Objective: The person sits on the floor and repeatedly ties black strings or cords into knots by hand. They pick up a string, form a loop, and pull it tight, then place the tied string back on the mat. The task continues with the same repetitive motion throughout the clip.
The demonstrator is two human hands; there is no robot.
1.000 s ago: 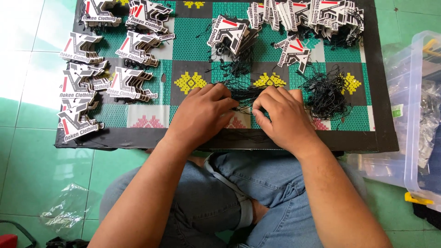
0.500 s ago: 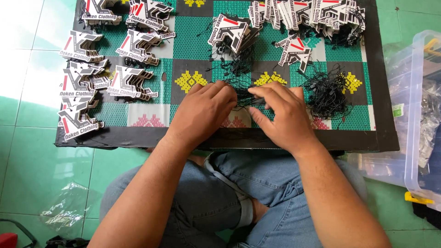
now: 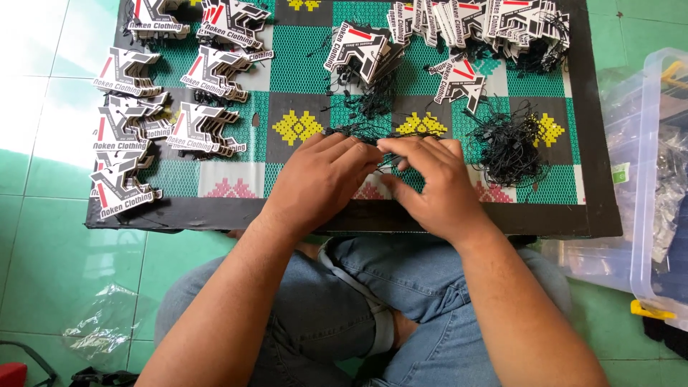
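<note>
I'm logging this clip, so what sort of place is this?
Probably a home workspace for assembling clothing hang tags: a person sits on a green tiled floor at a low patterned board with stacks of printed tags and a pile of black strings.

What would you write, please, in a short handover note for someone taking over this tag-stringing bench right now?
Left hand and right hand: both palm-down at the near middle of the patterned mat, fingertips meeting over thin black strings; what they pinch is hidden.
Loose string pile lies right of the right hand.
Done, it seems: tag bundles stacked along the mat's left side.
Left: a long row of tags at the far right, and a small stack ahead of the hands.
Clear plastic bin stands on the right.
</note>
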